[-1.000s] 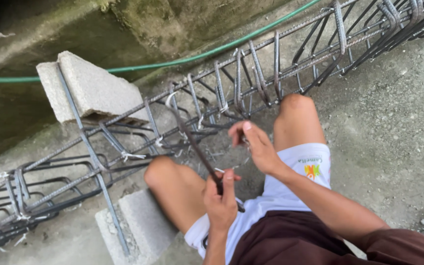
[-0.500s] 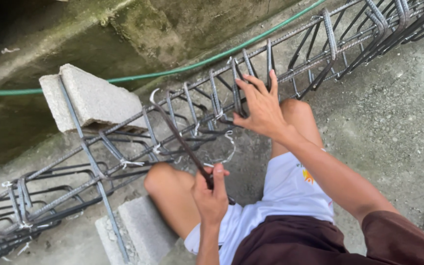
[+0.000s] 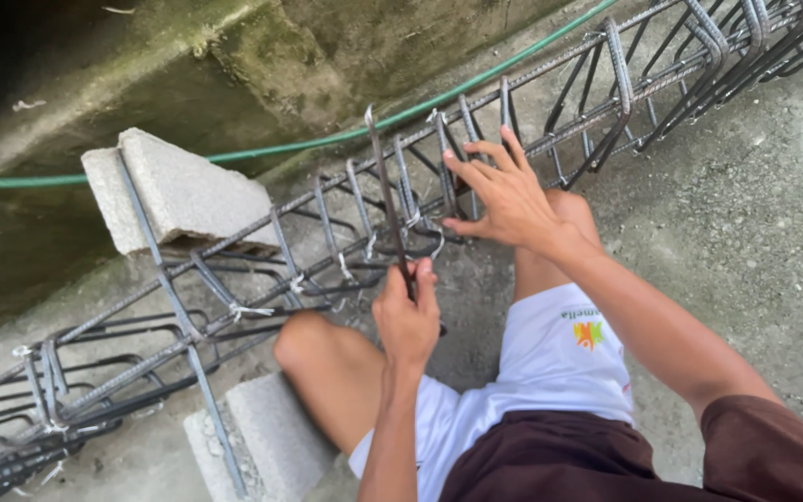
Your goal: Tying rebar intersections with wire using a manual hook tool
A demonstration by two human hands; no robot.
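The thin metal hook tool (image 3: 388, 200) stands near the middle, its long way pointing up and a bit left. The left hand (image 3: 407, 316) grips its bottom end tight. The right hand (image 3: 504, 197), fingers spread wide, touches the steel bar cage (image 3: 234, 279).

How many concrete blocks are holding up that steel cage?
2: one concrete block at upper left under the cage, one at the bottom by the knee. Others may lie out of view.

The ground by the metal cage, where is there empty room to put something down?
Bare concrete floor lies right of the rebar cage, beyond the right hand. It is crowded around the left hand, its hooked tool and the knees.
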